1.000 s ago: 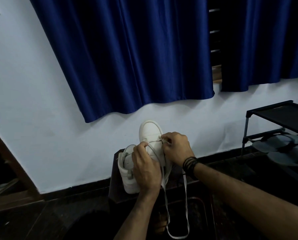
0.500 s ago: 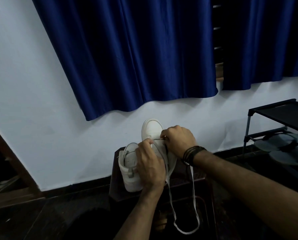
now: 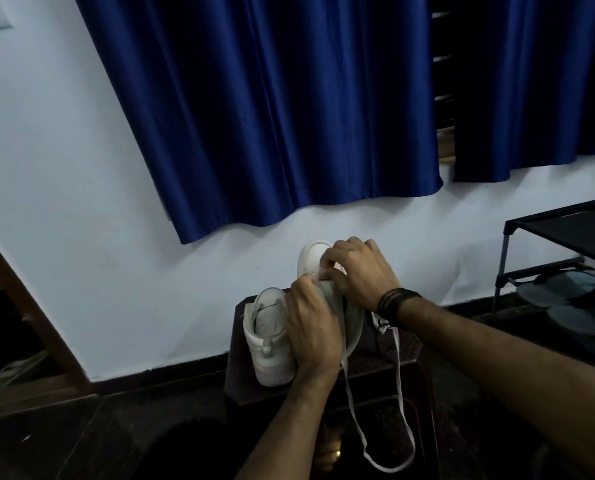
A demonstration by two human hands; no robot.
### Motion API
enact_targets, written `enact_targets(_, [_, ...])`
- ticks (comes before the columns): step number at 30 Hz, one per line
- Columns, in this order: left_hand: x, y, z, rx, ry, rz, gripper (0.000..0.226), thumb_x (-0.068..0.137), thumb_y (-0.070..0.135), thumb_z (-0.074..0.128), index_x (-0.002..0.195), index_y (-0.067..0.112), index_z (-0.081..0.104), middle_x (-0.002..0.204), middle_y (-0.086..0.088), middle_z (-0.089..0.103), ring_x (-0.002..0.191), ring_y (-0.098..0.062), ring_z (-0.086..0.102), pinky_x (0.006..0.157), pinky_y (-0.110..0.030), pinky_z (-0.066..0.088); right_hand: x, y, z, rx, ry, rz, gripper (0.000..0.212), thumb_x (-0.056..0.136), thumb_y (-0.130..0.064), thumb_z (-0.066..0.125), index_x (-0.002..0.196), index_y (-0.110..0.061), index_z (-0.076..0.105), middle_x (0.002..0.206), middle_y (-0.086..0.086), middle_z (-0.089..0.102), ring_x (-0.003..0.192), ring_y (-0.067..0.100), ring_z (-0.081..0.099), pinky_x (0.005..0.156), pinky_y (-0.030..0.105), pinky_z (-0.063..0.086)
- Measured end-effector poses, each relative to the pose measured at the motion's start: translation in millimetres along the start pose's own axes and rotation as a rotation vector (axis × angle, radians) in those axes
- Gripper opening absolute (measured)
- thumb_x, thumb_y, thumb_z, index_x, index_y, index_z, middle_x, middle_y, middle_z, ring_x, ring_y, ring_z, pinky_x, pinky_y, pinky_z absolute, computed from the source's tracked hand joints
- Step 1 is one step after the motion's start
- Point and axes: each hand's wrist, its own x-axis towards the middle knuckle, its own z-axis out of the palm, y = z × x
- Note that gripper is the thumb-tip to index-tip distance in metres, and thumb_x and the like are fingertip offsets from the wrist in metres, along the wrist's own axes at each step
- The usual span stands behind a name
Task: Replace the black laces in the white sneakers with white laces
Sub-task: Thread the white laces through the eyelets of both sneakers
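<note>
Lacing is under way at frame centre: the white lace [image 3: 398, 393] is pinched by the right hand [image 3: 362, 271] at the toe-end eyelets of the sneaker [image 3: 315, 254], toe pointing up-frame, gripped by the left hand [image 3: 313, 327].

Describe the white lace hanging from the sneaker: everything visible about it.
The white lace is a flat, pale, fabric-looking strip. Two strands drop from the sneaker being laced, past the front edge of the dark stool, and join in a slack loop hanging below it. Its upper end disappears under the left hand and right hand, which work near the sneaker's toe; the exact pinch is hidden.
</note>
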Motion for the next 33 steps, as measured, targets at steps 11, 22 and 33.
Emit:
enact_targets(11, [23, -25, 23, 0.281, -0.173, -0.240, 0.040, 0.074, 0.023, 0.079, 0.097, 0.017, 0.047, 0.084, -0.001, 0.057, 0.072, -0.021, 0.062, 0.055, -0.034, 0.047, 14, -54, -53, 1.304, 0.038, 0.380, 0.008, 0.096, -0.001, 0.056, 0.091, -0.005, 0.060, 0.081, 0.011, 0.069, 0.067, 0.015, 0.066, 0.066, 0.024, 0.056])
enact_targets(22, [52, -30, 5, -0.084, -0.377, 0.038, 0.045, 0.085, 0.046, 0.054, 0.121, 0.021, 0.064, 0.096, 0.002, 0.064, 0.095, -0.021, 0.057, 0.087, -0.037, 0.045, 56, -50, -86, 1.200, 0.063, 0.348, 0.013, 0.094, 0.003, 0.059, 0.087, -0.006, 0.064, 0.084, 0.013, 0.067, 0.083, 0.022, 0.068, 0.077, 0.027, 0.057])
enact_targets(33, [128, -8, -42, -0.252, -0.713, -0.094, 0.026, 0.085, 0.000, 0.056, 0.088, 0.023, 0.069, 0.076, 0.005, 0.064, 0.080, -0.018, 0.063, 0.073, -0.026, 0.048, 36, -48, -50, 1.262, 0.077, 0.426, 0.013, 0.096, 0.000, 0.057, 0.085, -0.007, 0.059, 0.073, 0.012, 0.064, 0.063, 0.015, 0.067, 0.062, 0.027, 0.056])
